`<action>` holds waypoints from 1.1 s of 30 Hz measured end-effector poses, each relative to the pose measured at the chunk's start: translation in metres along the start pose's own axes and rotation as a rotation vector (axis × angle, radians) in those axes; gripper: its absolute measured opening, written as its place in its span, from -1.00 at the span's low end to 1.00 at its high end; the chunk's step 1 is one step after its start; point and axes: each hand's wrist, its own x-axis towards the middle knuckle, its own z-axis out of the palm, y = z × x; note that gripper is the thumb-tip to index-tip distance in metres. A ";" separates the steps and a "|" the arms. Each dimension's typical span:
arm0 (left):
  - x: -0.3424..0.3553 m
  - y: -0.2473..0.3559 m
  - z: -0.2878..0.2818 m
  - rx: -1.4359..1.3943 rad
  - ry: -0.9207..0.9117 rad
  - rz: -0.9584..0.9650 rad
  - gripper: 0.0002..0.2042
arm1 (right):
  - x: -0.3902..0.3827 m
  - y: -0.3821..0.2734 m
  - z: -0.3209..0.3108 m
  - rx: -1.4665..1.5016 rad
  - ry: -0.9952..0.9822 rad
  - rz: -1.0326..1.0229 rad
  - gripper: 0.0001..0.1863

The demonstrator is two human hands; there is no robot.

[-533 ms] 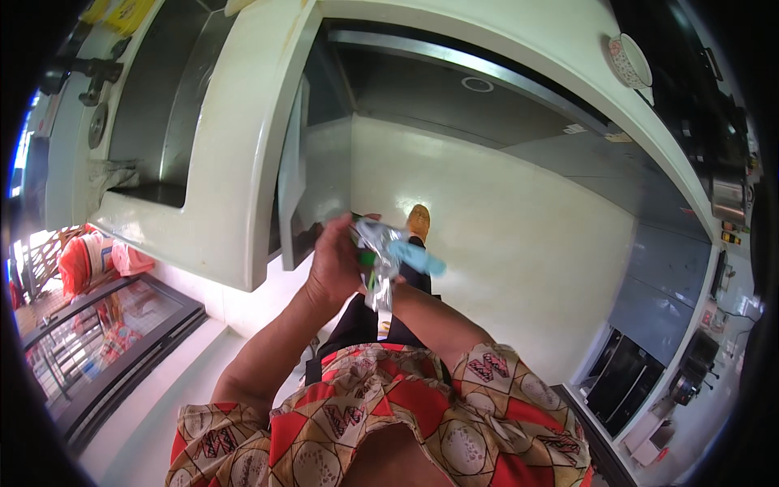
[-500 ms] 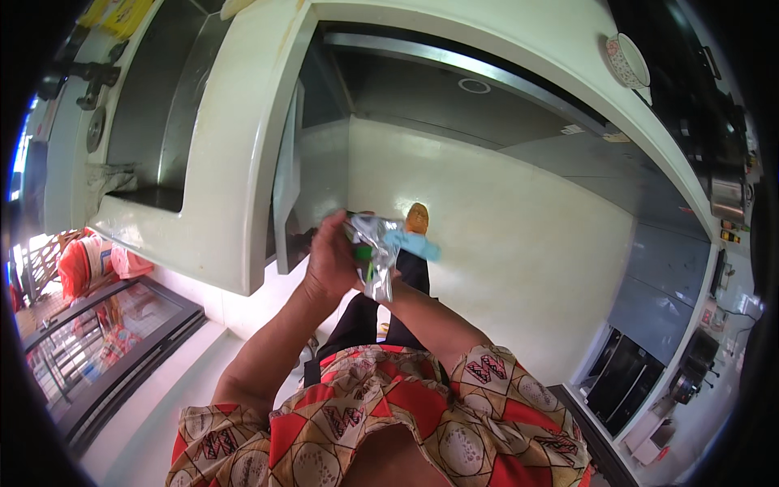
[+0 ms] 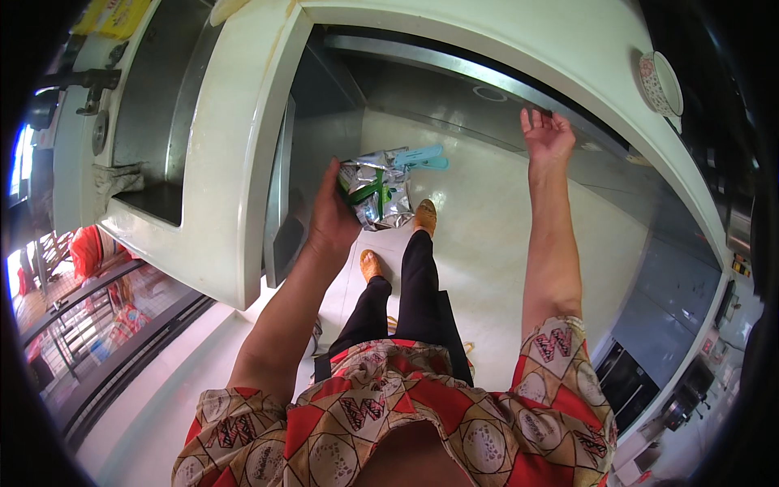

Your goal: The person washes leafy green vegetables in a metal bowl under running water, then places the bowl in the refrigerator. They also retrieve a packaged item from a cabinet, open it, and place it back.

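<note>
My left hand (image 3: 333, 213) is closed on the side of a crumpled silver foil packet (image 3: 395, 199) with green print. A pale blue clip (image 3: 423, 157) is fastened to the packet's upper end. Farther off to the right, my right hand (image 3: 550, 140) is stretched out palm up, with bent fingers apart. Its fingertips are at the metal strip (image 3: 454, 65) along the top of the dark drawer fronts under the counter; whether they press on it I cannot tell. To the left of the packet, a cabinet door (image 3: 284, 211) stands ajar.
A steel sink (image 3: 158, 105) is set in the pale counter (image 3: 235, 146) on the left. At the far right, a patterned bowl (image 3: 661, 84) sits by the counter's edge. Below are my legs and brown shoes (image 3: 425, 216) on the light floor. Dark-framed glass (image 3: 105, 325) is at the lower left.
My right hand has left the packet and moved far right to the metal strip. The packet, kept in my left hand, has moved slightly away from me, and its clip shows more clearly.
</note>
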 end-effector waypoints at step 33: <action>0.017 -0.029 -0.004 0.178 -0.001 0.091 -0.64 | -0.153 0.094 -0.052 -0.534 -0.294 0.293 -0.74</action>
